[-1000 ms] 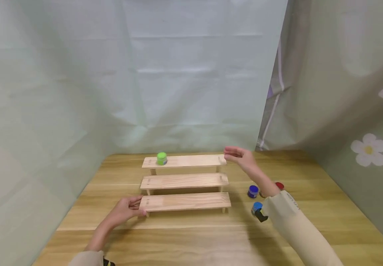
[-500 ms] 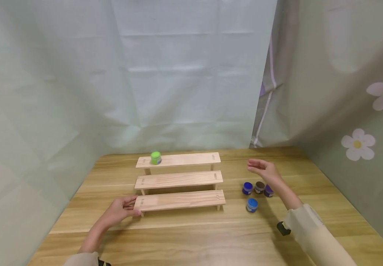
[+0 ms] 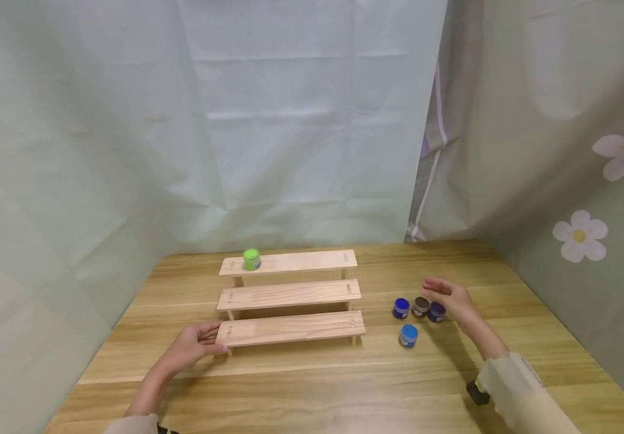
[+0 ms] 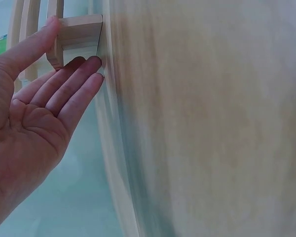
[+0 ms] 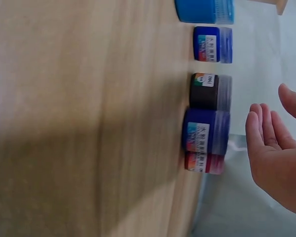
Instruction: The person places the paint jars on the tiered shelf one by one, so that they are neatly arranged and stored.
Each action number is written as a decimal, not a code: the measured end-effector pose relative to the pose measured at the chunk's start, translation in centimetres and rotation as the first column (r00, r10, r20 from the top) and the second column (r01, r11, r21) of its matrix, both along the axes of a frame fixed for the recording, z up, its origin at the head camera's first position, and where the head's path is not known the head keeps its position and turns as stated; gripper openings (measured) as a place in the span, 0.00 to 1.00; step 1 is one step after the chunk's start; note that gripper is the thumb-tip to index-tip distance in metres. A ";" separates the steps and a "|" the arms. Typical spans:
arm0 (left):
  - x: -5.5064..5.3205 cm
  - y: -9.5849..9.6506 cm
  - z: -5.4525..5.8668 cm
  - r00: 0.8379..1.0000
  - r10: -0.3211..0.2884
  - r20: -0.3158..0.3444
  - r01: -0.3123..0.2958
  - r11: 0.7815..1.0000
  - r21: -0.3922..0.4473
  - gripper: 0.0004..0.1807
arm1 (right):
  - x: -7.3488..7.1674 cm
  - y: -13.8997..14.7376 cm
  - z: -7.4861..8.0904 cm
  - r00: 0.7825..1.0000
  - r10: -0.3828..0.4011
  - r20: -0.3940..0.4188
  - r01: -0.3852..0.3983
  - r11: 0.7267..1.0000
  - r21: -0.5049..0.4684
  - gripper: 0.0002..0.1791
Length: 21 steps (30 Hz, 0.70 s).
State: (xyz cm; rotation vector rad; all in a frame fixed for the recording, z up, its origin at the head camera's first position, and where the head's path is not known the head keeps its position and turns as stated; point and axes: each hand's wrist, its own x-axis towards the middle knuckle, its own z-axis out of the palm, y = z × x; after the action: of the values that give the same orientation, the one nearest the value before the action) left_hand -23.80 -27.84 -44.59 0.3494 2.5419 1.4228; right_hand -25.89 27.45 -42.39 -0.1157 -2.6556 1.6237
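A three-tiered wooden stand (image 3: 290, 328) stands on the table, a green-lidded paint jar (image 3: 252, 260) on its top board. At the left end of the lowest board, my left hand (image 3: 190, 346) holds the stand, thumb at the front edge and fingers behind. In the left wrist view these fingers are nearly straight. My right hand (image 3: 453, 301) hovers above the loose paint jars, fingers extended and holding nothing. Below it are a brown-black jar (image 3: 421, 307) and a purple jar (image 3: 436, 312); a dark blue jar (image 3: 401, 308) is to their left.
A light blue paint jar (image 3: 408, 336) stands nearer the front. The right wrist view also shows a red jar (image 5: 203, 162) beside the purple one. Pale curtains (image 3: 301, 150) enclose the wooden table (image 3: 301, 398) at the back and sides.
My right hand has moved right and down from the top board's right end to above the loose jars. My left hand stays at the lowest board. The head view has shifted slightly.
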 end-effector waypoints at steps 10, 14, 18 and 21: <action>-0.2 -0.2 -0.3 1.000 -0.007 -0.013 0.007 1.000 -0.007 0.40 | -0.3 0.4 -1.5 1.000 -0.015 -0.013 0.014 0.996 -0.092 0.31; -0.2 -0.2 -0.5 1.000 -0.009 -0.012 0.009 1.000 -0.002 0.40 | -0.1 0.1 -2.0 1.000 -0.027 0.003 0.028 0.994 -0.110 0.30; -0.2 -0.2 -0.6 1.000 -0.004 -0.011 0.004 1.000 0.015 0.41 | 0.3 -0.1 -2.3 1.000 -0.030 0.005 0.030 0.992 -0.122 0.30; -0.3 -0.2 -0.4 1.000 0.007 -0.006 -0.007 1.000 0.015 0.41 | 0.5 -0.1 -2.3 1.000 -0.025 0.005 0.026 0.991 -0.128 0.30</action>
State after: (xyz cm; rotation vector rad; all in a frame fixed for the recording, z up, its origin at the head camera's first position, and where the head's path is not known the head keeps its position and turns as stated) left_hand -24.07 -28.03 -45.04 0.3479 2.5413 1.4459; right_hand -25.41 27.34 -44.73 -0.1547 -2.5397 1.7872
